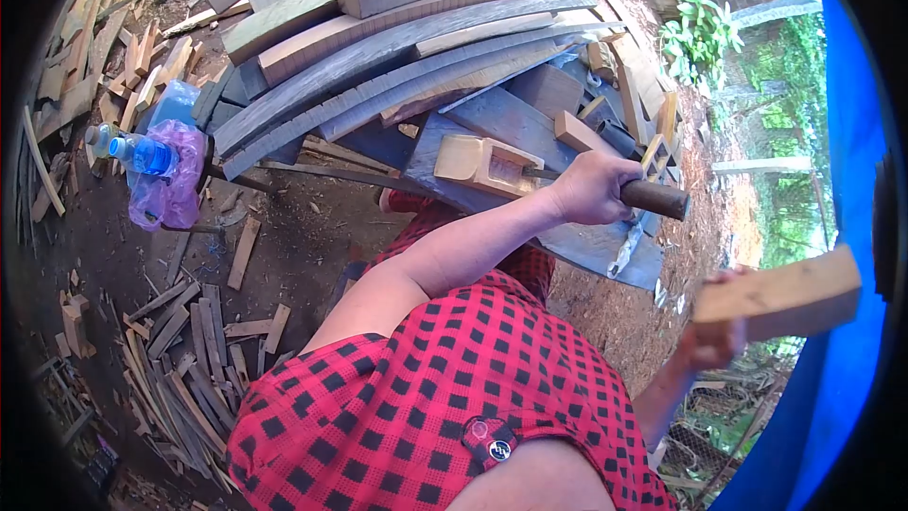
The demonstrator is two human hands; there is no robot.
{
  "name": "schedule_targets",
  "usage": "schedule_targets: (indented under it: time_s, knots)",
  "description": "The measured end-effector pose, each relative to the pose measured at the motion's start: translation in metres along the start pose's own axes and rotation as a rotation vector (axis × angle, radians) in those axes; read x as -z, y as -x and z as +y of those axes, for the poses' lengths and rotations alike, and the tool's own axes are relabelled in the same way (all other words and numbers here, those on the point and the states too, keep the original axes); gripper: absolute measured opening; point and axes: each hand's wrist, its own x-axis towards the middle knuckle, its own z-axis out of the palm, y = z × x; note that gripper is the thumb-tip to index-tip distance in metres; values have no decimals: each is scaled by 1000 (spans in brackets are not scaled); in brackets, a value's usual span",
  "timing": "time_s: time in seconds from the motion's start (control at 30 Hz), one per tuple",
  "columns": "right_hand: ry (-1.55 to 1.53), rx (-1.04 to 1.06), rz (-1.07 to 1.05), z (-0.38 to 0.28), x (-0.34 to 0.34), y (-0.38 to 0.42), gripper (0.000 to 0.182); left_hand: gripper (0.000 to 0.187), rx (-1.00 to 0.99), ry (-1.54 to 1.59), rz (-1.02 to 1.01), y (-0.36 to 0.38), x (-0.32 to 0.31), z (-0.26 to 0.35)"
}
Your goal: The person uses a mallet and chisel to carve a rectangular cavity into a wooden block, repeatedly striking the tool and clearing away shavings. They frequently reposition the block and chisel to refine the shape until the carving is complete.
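Matt wooden block (pixel 780 295), smooth wooden piece (pixel 461 160), dull handle (pixel 655 199), glossy plastic bottle (pixel 148 156)

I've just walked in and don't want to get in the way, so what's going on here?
It looks like woodworking by hand. The person's left hand grips a dark-handled tool, its shaft pointing into the hollow of a wooden block. The right hand holds a thick piece of wood, apart from the tool.
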Motion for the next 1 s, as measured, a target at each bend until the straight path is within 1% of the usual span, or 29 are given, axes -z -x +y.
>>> schedule_targets:
  time_s: [0.07,0.1,0.13,0.2,0.23,0.27,0.33,0.37,0.43,0.47,0.53,0.57,0.6,0.67,0.7,0.73,0.8,0.83,0.9,0.93,1.0]
  knots:
    - [601,-242,-173,18,-3,18,78,24,-13,-3,-3,-1,-1,-1]
    - [630,-340,-269,24,-7,21,78,24,-18,-8,-13,1,-1,-1]
    - [627,-343,-267,20,-4,18,78,24,-16,-10,-15,1,-1,-1]
    - [400,-505,-154,2,6,3,77,24,-7,-32,-16,1,-1,-1]
    - [371,-361,-100,0,9,1,76,24,-5,-32,-19,0,-2,-3]
    - [285,-328,-64,-5,23,-5,78,26,1,-13,-9,0,-3,-6]
    - [40,-166,103,-24,-2,-9,82,28,8,5,-1,0,-5,-10]
    - [38,-163,105,-15,-5,-6,82,28,2,-17,0,0,-6,-11]
    - [11,-35,-5,12,-3,3,85,28,-10,-39,6,-3,-8,-13]
    - [8,-33,-9,21,-1,7,85,28,-5,-44,-1,-3,-8,-14]
    - [686,-335,-255,32,7,20,86,28,6,-49,-22,0,-9,-14]
    - [427,-483,-184,31,23,16,85,27,3,-45,-16,-2,-7,-14]
    - [426,-487,-183,26,26,9,85,27,6,-41,-12,-1,-7,-14]
    - [391,-285,-140,3,24,-8,88,27,20,-12,-17,-2,-7,-14]
    - [280,-273,-52,-6,25,-12,85,27,32,15,-14,-3,-7,-14]
    - [184,-205,-7,-15,21,-14,82,27,33,13,-11,-3,-7,-15]
    - [-37,-108,116,-14,-2,-11,76,27,39,-35,-31,-4,-9,-15]
    - [-37,-104,115,-4,4,-6,76,27,35,-35,-31,-6,-9,-14]
    - [603,-301,-167,28,16,11,76,27,53,-31,-39,-6,-7,-12]
    - [601,-306,-162,27,20,13,76,27,57,-32,-45,-4,-7,-11]
    - [387,-547,-208,22,19,6,76,27,39,-52,-32,-5,-6,-14]
